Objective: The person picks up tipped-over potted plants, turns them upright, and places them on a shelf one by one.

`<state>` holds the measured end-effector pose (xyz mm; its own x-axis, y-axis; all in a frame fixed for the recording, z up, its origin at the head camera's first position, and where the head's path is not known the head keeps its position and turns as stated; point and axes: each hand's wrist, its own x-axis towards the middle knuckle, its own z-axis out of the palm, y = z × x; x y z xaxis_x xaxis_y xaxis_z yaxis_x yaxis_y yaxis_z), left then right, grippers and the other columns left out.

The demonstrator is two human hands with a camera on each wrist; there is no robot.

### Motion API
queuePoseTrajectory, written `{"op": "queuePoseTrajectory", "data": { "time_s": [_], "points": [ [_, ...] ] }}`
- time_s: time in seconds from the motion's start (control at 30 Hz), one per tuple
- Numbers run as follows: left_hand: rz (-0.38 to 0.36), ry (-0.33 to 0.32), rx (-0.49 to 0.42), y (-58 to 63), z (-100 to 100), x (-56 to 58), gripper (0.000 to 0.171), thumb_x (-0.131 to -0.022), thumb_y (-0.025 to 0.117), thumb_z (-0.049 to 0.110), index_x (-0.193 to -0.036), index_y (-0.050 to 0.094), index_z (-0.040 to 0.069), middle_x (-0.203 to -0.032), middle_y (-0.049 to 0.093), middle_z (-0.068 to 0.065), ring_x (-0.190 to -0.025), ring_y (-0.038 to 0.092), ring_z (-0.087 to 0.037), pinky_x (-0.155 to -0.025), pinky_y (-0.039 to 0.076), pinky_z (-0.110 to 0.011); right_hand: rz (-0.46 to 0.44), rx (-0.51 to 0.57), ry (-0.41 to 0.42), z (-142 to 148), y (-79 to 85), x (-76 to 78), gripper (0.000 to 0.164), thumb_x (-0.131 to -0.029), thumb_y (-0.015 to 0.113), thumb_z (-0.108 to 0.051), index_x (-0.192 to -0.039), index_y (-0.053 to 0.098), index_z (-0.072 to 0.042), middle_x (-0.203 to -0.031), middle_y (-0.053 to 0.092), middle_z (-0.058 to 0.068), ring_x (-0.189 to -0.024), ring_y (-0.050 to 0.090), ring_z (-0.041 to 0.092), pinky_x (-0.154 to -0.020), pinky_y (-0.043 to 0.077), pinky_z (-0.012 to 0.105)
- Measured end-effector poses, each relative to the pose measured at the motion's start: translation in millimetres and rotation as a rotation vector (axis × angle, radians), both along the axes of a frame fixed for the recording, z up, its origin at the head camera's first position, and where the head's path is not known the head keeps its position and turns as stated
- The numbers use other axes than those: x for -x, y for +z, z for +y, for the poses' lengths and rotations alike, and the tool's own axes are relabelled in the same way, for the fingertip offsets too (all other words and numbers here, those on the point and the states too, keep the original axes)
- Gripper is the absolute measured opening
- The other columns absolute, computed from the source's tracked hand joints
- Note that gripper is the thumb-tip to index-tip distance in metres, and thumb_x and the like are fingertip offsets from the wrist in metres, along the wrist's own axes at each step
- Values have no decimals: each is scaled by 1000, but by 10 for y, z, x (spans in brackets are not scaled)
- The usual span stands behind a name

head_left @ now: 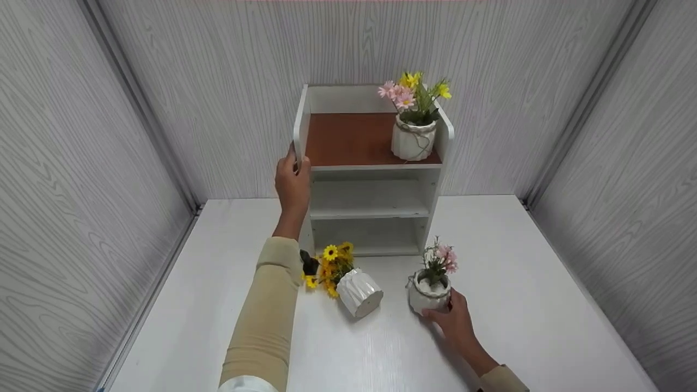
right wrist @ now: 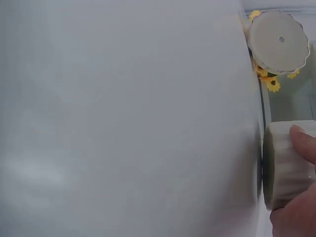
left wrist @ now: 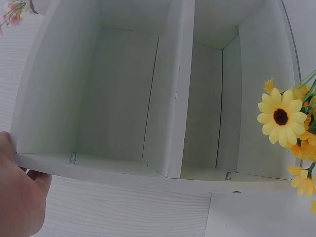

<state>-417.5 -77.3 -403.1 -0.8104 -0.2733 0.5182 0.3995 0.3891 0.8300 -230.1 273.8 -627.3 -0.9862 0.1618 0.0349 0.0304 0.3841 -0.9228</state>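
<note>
My left hand [head_left: 293, 182] grips the front edge of the left side panel of a small white shelf unit [head_left: 375, 218], whose top board is reddish brown. In the left wrist view the thumb and fingers are around that panel [left wrist: 148, 173]. With my right hand [head_left: 454, 321] I hold a white flowerpot with pink flowers [head_left: 429, 294] by its side, upright and close over the table. In the right wrist view its base [right wrist: 269, 168] faces the table surface. A white flowerpot with yellow sunflowers [head_left: 359, 294] lies tipped on its side between my arms, flowers toward the shelf.
Another white flowerpot with pink and yellow flowers [head_left: 414, 139] stands at the right of the shelf's top board. The shelf stands on a white table [head_left: 517, 272], against the back wall [head_left: 245, 109]. Grey wood-grain walls enclose the table on both sides.
</note>
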Motion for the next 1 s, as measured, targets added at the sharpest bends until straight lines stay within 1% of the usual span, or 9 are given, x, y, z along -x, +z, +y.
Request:
{"op": "queuePoseTrajectory", "data": {
  "time_s": [0.07,0.27,0.37,0.47,0.57,0.63,0.8,0.9,1.0],
  "points": [
    [-3,-2,2,-6,7,1,53,-106,52,31,-156,39,21,-129,58,-10,-124,60,-22,-100,52,-39,-22,6,2,20,-8,13,94,-83,84,-16,-154,27,6,-150,31,27,-145,31,43,-118,30,54],
    [4,-11,-9,9,14,-7,52,-106,51,30,-156,40,22,-129,58,-10,-124,60,-22,-100,52,-38,-27,24,50,139,9,138,93,-81,84,-9,-154,28,6,-155,28,28,-147,28,45,-119,27,55],
    [10,-8,-9,22,14,-13,51,-106,51,31,-156,41,21,-130,58,-10,-124,59,-22,-101,52,-38,8,17,89,186,22,208,93,-79,85,-6,-154,30,5,-156,32,26,-146,31,44,-119,27,54],
    [12,-8,-10,22,15,-9,51,-106,51,31,-156,40,21,-129,59,-10,-124,59,-22,-102,51,-38,47,4,114,214,22,257,89,-78,84,0,-152,35,4,-153,42,23,-144,37,39,-118,30,52],
    [9,-9,-9,21,16,-3,52,-106,51,31,-156,40,21,-129,58,-11,-124,59,-22,-102,51,-38,70,6,129,225,21,278,85,-77,82,4,-150,39,4,-150,48,21,-142,42,37,-116,33,50],
    [14,-5,-9,21,17,2,52,-106,51,30,-156,40,20,-128,59,-11,-123,60,-22,-101,52,-38,76,14,138,225,20,280,83,-78,81,5,-150,39,2,-149,49,20,-141,43,36,-115,34,49],
    [23,2,-16,20,14,2,51,-106,51,29,-155,42,19,-127,59,-12,-122,60,-23,-100,52,-39,93,-6,151,212,35,252,87,-82,82,-1,-153,33,3,-154,43,22,-144,39,38,-116,33,51],
    [14,-8,-13,9,10,-4,52,-106,50,30,-156,40,19,-128,58,-11,-123,59,-23,-101,52,-39,53,-2,128,200,62,199,93,-85,82,-12,-156,25,4,-159,31,26,-147,31,43,-118,29,54],
    [1,-10,-13,-1,9,-14,52,-107,49,31,-156,39,21,-128,58,-10,-123,59,-22,-100,52,-39,-1,39,98,175,93,148,100,-88,80,-22,-159,15,3,-163,17,27,-150,20,45,-120,24,54]
  ]
}}
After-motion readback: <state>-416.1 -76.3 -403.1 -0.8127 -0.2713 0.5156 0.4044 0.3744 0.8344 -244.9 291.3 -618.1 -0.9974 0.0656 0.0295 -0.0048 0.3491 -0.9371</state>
